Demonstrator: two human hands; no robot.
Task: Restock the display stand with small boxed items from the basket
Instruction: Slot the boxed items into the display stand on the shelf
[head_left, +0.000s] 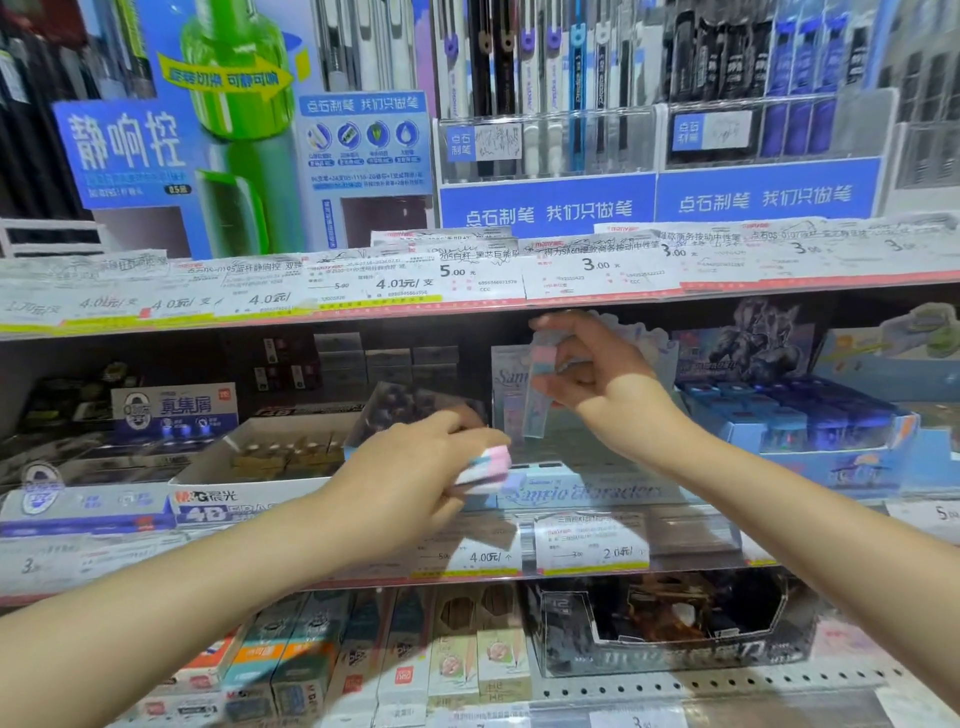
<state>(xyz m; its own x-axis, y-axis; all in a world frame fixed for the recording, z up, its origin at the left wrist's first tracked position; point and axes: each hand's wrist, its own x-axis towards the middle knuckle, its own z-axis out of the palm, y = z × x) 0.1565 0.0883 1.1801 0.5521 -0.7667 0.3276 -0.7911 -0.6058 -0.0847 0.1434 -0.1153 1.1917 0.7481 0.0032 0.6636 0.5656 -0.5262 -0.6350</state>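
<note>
My left hand (410, 470) grips a small pink, white and blue boxed item (485, 467) just above the front of the light-blue Sanrio display stand (582, 491) on the middle shelf. My right hand (597, 369) is raised higher, under the upper shelf edge, pinching another small pink and blue boxed item (543, 358) in front of the stand's back card. The stand's inside is mostly hidden by my hands. No basket is in view.
A white eraser box (260, 467) sits left of the stand, a blue display box (810, 421) to the right. Price-tag rails (519, 280) run along each shelf edge. Pens fill the top shelf; boxed goods and a black display box (670, 623) fill the bottom.
</note>
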